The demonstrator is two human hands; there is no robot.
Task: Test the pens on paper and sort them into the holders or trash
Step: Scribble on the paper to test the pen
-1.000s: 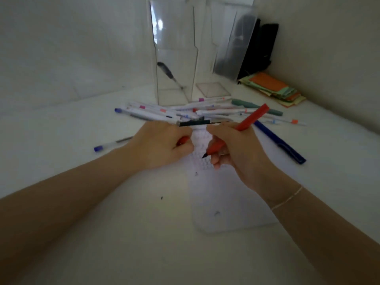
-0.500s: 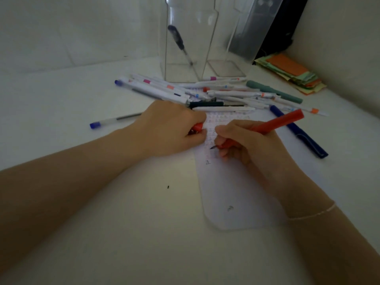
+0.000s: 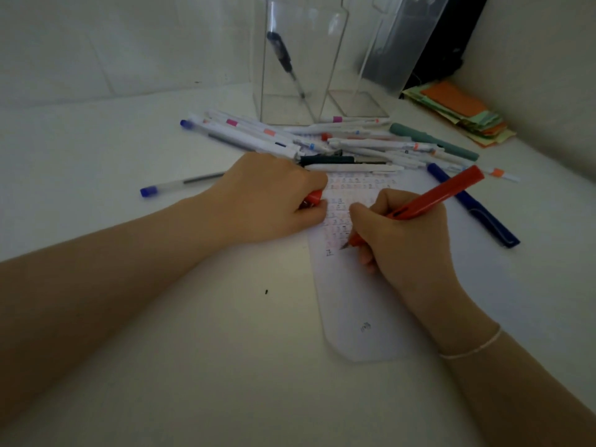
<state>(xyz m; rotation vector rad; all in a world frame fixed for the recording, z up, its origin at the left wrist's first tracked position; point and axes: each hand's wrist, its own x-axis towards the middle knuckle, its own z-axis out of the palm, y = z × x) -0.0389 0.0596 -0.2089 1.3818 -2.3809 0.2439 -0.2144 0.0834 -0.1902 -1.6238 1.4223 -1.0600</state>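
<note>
A white table point(image 3: 113, 130) runs into a pale corner of two walls. On it lies one sheet of paper point(image 3: 364, 295), its far half covered with rows of small test marks. The right hand point(image 3: 406, 233) grips one red pen point(image 3: 432, 198), fingers curled tight round the lower barrel, with the nib touching the paper beside a dark mark and the barrel slanting up to the far right. The left hand point(image 3: 271, 201) rests on the paper's left edge, fingers folded over one red cap point(image 3: 312, 198) whose end shows at the knuckles.

Just right of the red pen lies one dark blue pen point(image 3: 474, 208), partly on the paper. Beyond the hands is a loose pile of pens point(image 3: 338, 140), mostly white-barrelled with coloured bands; they overlap too much to count. One grey-green pen point(image 3: 432, 140) lies at the pile's right side. One clear pen with a blue cap point(image 3: 180, 185) lies apart to the left.

Farther back stand two clear holders: the left holder point(image 3: 277, 91) contains one dark pen point(image 3: 285, 62) leaning inside it, and the right holder point(image 3: 354, 91) stands touching it. At far right lies one stack of coloured paper slips point(image 3: 461, 111).
</note>
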